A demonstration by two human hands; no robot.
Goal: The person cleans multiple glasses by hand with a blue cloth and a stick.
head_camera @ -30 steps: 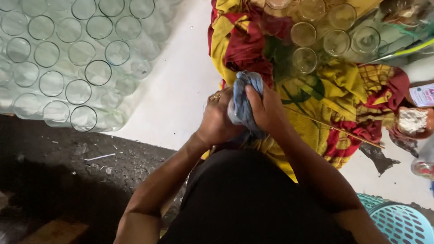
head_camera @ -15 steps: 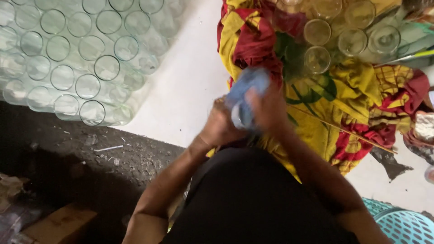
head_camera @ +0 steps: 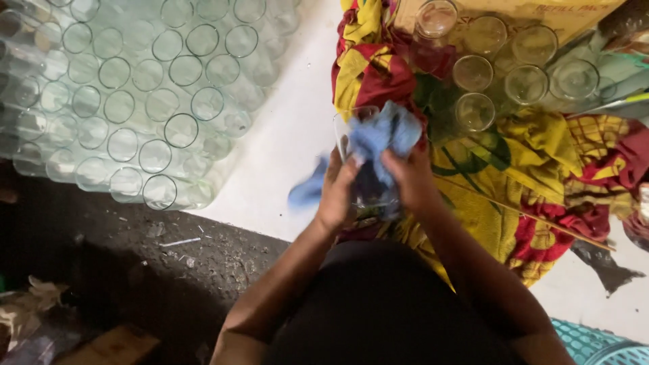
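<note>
A: What packaging shows?
B: A yellow carton [head_camera: 514,10] along the far edge, behind loose jars [head_camera: 473,73] on a red-and-yellow cloth [head_camera: 487,203]; clear jars [head_camera: 135,101] packed in rows at far left.

A: And the hands?
B: The left hand [head_camera: 336,192] grips a glass jar [head_camera: 358,155] above the cloth's near-left edge. The right hand [head_camera: 412,179] pinches a blue rag [head_camera: 382,135], stuffed into the jar's mouth.

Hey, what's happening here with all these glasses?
A person is holding a clear glass with the left hand while the right hand works a blue cloth into it. A big block of glasses stands to the left, and a few more glasses sit on a red and yellow fabric ahead.
</note>
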